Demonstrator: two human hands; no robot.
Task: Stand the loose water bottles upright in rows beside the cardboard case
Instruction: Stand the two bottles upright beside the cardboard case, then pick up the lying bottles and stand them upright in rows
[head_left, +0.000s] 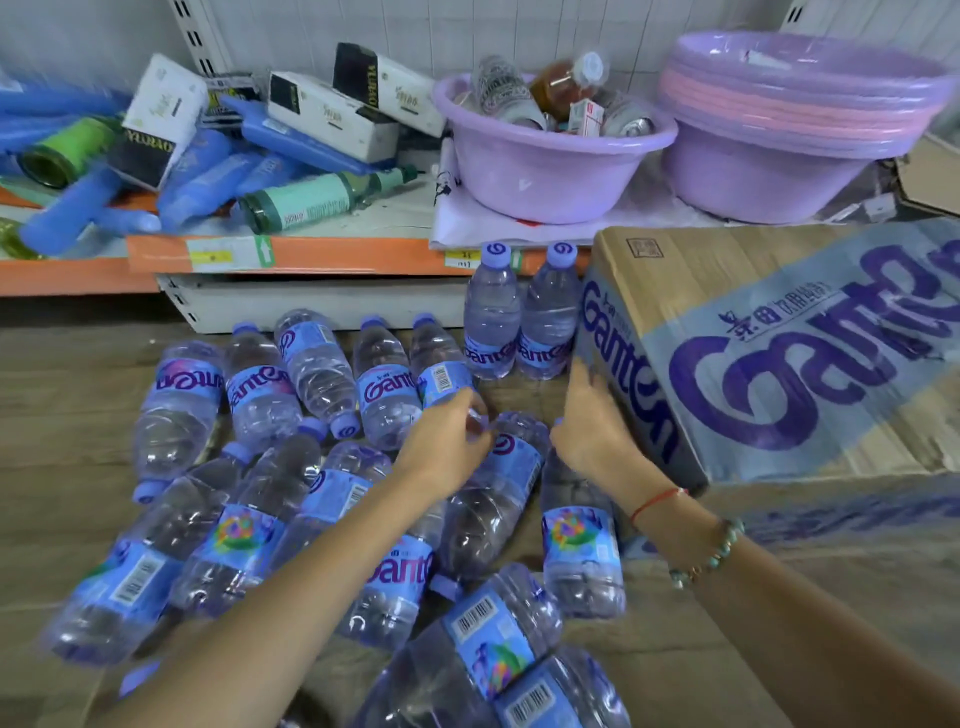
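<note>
Two bottles (519, 317) stand upright at centre frame, touching the case (779, 353) at right; well over a dozen loose bottles (249, 467) lie on the wooden floor (67, 395), so most work remains. Left hand (447, 441) curls around a lying bottle's end; right hand (589, 415), fingers relaxed, rests against the case. Shelf (311, 254) with basins (550, 156) behind.

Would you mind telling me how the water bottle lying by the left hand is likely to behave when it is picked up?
The lying water bottle under the left hand looks full, so probably hefty for its size. Its round body on the wooden floor would likely roll if nudged. The thin ribbed plastic may flex slightly under a grip.
</note>
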